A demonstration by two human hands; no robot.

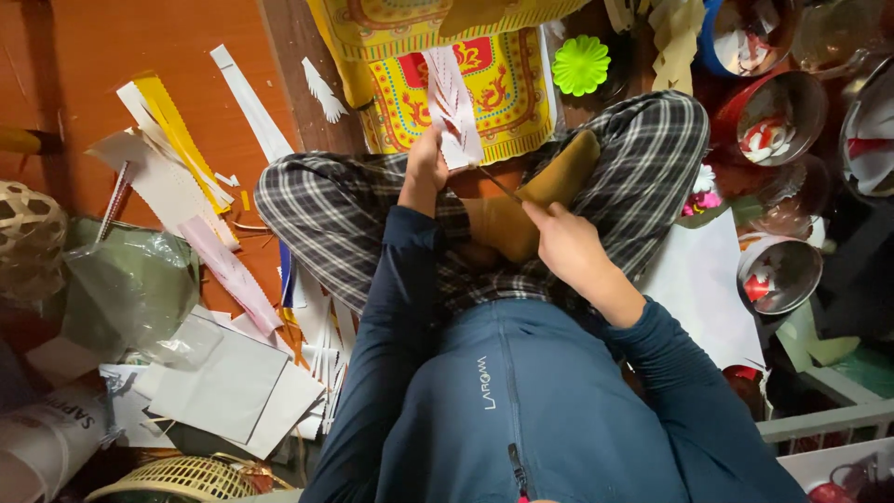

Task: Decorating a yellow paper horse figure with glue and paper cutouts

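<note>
My left hand [426, 168] is closed around the near end of a strip of cut pink paper [453, 107], thumb and fingers pinched tight on it just above my crossed legs. The strip stands nearly upright in the scene, its long axis running from my grip away to the far side, leaning a little left at the top, with slanted slits down both edges. Its far end lies over the red and yellow patterned sheet [438, 84] spread on the floor beyond my knees.

My right hand [566, 244] sits near and to the right of the strip, fingers curled shut on a thin blade tool [496, 183]. The tool's long axis slants from my fingertips up and left, its tip meeting the strip's lower right edge, just beside my left hand.

Both hands hover over my checked trousers [326, 210]. Far off to the right a green flower-shaped piece [580, 64] rests on the floor. On the left, loose white and yellow paper strips [172, 154] lie scattered, well apart from my hands.
</note>
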